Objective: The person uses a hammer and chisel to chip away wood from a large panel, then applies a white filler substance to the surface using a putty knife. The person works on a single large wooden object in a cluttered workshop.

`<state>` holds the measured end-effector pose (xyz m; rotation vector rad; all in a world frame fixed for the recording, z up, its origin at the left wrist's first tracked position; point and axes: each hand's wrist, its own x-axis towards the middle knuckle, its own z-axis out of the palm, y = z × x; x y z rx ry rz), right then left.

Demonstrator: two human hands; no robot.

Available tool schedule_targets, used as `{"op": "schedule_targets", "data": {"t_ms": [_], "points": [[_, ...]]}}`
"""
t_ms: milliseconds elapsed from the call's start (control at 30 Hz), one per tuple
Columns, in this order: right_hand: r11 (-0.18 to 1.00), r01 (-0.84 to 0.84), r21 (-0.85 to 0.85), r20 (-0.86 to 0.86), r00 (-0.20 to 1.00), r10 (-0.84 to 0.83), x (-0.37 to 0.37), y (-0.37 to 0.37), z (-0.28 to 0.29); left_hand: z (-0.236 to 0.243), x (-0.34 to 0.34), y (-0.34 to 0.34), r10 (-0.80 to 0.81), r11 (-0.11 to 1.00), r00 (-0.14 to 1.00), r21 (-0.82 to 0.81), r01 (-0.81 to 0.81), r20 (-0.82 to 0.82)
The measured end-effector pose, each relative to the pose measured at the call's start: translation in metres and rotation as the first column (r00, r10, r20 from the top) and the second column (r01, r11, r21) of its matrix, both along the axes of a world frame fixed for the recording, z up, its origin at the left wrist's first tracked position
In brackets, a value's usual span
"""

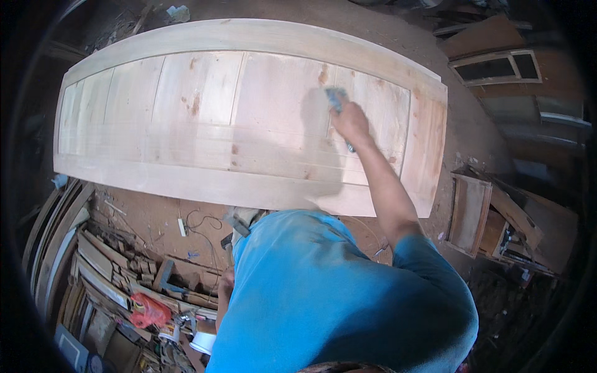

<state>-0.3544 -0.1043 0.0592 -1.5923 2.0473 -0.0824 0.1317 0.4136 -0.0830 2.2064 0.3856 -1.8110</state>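
Right hand (351, 121) gripping blue tool (336, 97) on panelled door (205, 118), near right edge, left hand (225, 283) unclear

Bare door panel (205, 124) around hand (351, 121)

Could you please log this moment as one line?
right hand: presses blue pad on door | left hand: at side, partly hidden

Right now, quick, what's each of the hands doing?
Right hand: closed on a small blue pad, pressed against the wooden door panel.
Left hand: low beside the blue shirt, mostly hidden; cannot be told.
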Motion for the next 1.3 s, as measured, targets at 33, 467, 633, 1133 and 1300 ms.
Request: {"op": "schedule_targets", "data": {"t_ms": [33,467,633,1133,1300], "points": [[0.999,-0.036,0.033,0.011,0.999,0.036,0.016,0.001,0.003,0.0,0.017,-0.005,0.005,1.0,1.0,0.009,-0.005,-0.012],[0.996,0.091,-0.007,-0.104,0.99,-0.091,0.044,-0.057,-0.028,0.005,0.203,-0.117,0.015,0.999,0.996,-0.053,-0.011,0.083],[0.979,0.201,0.028,-0.051,0.979,-0.199,0.051,-0.081,-0.022,0.022,0.236,-0.142,-0.168,0.986,0.913,0.043,0.164,0.371],[0.969,0.244,0.039,0.02,0.969,-0.245,0.069,-0.064,-0.02,0.065,0.202,-0.096,-0.265,0.959,0.945,0.161,0.236,0.194],[0.974,0.22,0.062,0.093,0.97,-0.225,0.054,-0.086,-0.009,0.089,0.164,-0.098,-0.277,0.946,0.948,0.214,0.242,0.155]]}}
